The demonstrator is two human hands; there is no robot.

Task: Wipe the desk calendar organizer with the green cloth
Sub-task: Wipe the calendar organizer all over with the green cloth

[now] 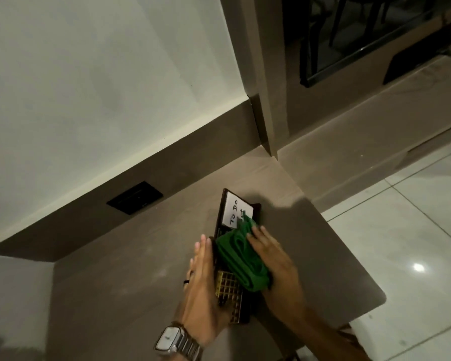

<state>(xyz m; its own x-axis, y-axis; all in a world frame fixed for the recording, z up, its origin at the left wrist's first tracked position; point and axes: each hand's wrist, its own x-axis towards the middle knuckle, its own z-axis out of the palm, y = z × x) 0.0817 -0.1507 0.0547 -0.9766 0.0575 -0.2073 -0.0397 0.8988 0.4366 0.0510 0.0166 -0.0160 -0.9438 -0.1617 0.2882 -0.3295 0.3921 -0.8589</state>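
Note:
The dark desk calendar organizer [229,295] lies flat on the brown counter [141,269], with a white "To Do" card at its far end and a gold grid at its near end. A folded green cloth [241,261] rests across its middle. My right hand [274,267] presses on the cloth from the right, fingers pointing left over the fabric. My left hand [202,285], wearing a ring and a square watch, lies flat with straight fingers against the organizer's left edge, bracing it.
A black wall socket plate [135,198] sits in the dark backsplash at left. The counter ends in a rounded corner [378,295] at right, above a glossy white tiled floor [414,243]. A dark glass cabinet [362,40] stands at the upper right.

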